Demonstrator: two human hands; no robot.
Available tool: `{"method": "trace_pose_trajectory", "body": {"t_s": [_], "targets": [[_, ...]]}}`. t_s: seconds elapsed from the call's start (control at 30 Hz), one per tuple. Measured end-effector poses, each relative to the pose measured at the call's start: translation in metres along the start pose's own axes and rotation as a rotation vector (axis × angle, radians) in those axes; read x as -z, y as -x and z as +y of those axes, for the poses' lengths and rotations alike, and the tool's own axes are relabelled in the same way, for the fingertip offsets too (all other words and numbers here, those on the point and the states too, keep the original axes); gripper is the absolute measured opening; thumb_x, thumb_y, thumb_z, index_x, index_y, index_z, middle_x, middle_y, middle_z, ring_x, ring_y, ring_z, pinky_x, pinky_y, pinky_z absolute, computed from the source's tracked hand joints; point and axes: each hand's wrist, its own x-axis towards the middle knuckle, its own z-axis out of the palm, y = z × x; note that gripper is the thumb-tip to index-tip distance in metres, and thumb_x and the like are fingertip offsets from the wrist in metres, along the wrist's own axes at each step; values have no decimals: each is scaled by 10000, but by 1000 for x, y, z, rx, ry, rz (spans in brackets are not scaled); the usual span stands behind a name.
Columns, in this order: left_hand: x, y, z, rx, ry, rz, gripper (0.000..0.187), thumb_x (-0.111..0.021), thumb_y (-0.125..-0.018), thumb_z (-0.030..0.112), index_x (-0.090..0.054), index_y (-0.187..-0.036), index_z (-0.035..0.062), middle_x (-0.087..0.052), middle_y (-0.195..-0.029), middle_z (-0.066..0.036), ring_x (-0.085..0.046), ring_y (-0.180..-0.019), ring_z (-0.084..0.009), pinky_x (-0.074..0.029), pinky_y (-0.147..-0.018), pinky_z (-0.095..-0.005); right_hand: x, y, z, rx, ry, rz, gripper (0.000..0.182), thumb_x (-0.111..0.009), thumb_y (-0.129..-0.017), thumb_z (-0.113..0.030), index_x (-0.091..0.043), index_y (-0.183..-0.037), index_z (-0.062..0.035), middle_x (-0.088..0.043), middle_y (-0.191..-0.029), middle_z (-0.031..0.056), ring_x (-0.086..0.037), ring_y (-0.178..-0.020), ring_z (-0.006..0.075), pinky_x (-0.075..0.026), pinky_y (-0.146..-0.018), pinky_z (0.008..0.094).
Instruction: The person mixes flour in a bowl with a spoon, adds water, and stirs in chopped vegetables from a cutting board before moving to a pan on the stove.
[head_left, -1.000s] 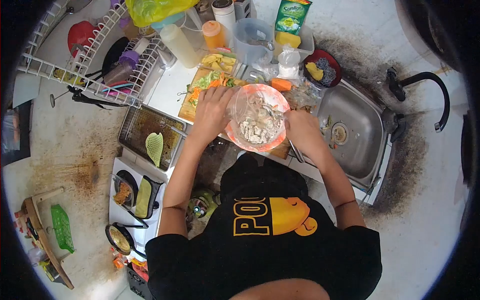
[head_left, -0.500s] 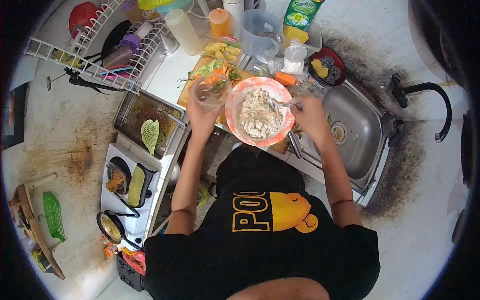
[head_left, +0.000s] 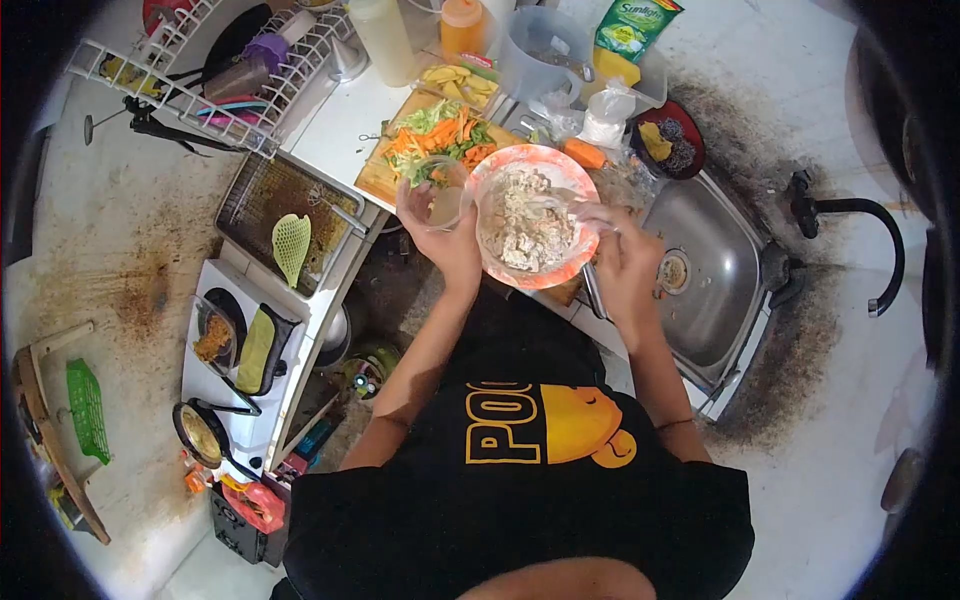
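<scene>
My left hand (head_left: 452, 248) is closed around a clear plastic cup (head_left: 449, 203), held tilted beside the bowl's left edge; a little liquid seems to be in it. In my right hand (head_left: 628, 258) is a metal spoon (head_left: 575, 208), blurred, its tip down in the bowl. The orange-and-white bowl (head_left: 562, 162) contains a lumpy, pale floury mixture (head_left: 530, 228). Just behind the cup, a wooden cutting board (head_left: 376, 180) carries shredded carrot and greens (head_left: 440, 135). A knife handle (head_left: 594, 290) sticks out at the counter edge below the bowl.
To the right are a steel sink (head_left: 712, 290) and black faucet (head_left: 850, 205). A water jug (head_left: 545, 50), a carrot (head_left: 585, 153) and a bag of white powder (head_left: 607, 118) stand behind. On the left are a dish rack (head_left: 270, 130), a tray with a green spatula (head_left: 291, 248) and a stove (head_left: 255, 425).
The cup has come lower and closer to the bowl, tilting more, and its green contents no longer show. My right hand has shifted slightly down with the spoon. The camera view has moved a little.
</scene>
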Motion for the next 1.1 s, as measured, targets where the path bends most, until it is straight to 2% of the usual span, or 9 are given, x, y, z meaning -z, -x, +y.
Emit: {"method": "trace_pose_trajectory", "body": {"t_s": [0.07, 0.2, 0.33, 0.4, 0.6, 0.73, 0.9, 1.03, 1.1], "targets": [[-1, -1, -2, 34, 28, -13, 811, -718, -684, -30, -309, -1379, 53, -466, -1174, -126, -475, -1086, -232, -398, -953, -367, -19, 15, 15, 143, -28, -101, 246, -491, -808, 135, -615, -984, 15, -677, -896, 161, -690, -811, 233, -529, -710, 289], [-1, -2, 2, 99, 55, -31, 807, -713, -683, -30, -308, -1377, 47, -463, -1179, -129, -474, -1084, -236, -398, -953, -368, -29, 9, 28, 76, -44, -141, 261, -466, -782, 143, -602, -985, 50, -677, -892, 188, -687, -796, 252, -536, -719, 297], [0, -3, 1, 48, -2, -22, 807, -716, -686, -22, -305, -1377, 48, -463, -1176, -129, -473, -1082, -233, -402, -949, -367, 3, 2, 20, 138, -186, 88, 307, -418, -777, 151, -612, -982, 31, -691, -898, 152, -682, -809, 230, -536, -723, 307], [-1, -1, 6, 88, 43, -32, 799, -723, -702, -12, -301, -1378, 51, -460, -1179, -129, -473, -1080, -232, -403, -947, -365, 0, 3, 19, 142, -94, 80, 322, -420, -765, 159, -615, -980, 21, -693, -929, 126, -676, -823, 202, -535, -720, 304], [0, -1, -2, 75, 40, -33, 781, -711, -721, -41, -298, -1377, 58, -451, -1189, -127, -471, -1085, -236, -403, -950, -361, -36, 4, 34, 147, 45, -120, 298, -464, -720, 169, -615, -941, 39, -671, -919, 171, -674, -786, 254, -536, -697, 314], [-2, -3, -1, 99, 55, -26, 787, -703, -714, -65, -299, -1377, 65, -449, -1187, -128, -469, -1089, -239, -404, -949, -358, -7, -1, 11, 92, -115, 11, 240, -500, -733, 131, -612, -925, 38, -655, -878, 193, -661, -742, 301, -517, -661, 328], [-1, -1, -2, 81, 57, -44, 781, -665, -716, -102, -308, -1380, 100, -440, -1222, -125, -480, -1111, -237, -439, -931, -359, -34, -2, 38, 108, -1, -56, 297, -462, -713, 155, -632, -922, 30, -672, -850, 161, -683, -777, 212, -523, -681, 292], [0, -1, -2, 94, 99, -33, 779, -689, -714, -88, -302, -1373, 66, -449, -1185, -129, -467, -1093, -235, -406, -947, -353, -23, -8, 25, 98, -91, -118, 292, -456, -742, 135, -639, -940, 22, -675, -861, 156, -685, -780, 219, -523, -689, 302], [-2, -1, -2, 87, 61, -12, 778, -693, -712, -86, -307, -1371, 66, -453, -1186, -134, -467, -1098, -238, -402, -950, -350, -7, -11, 20, 96, -216, 53, 306, -429, -777, 123, -646, -964, 16, -687, -866, 137, -686, -787, 217, -526, -715, 301]]}}
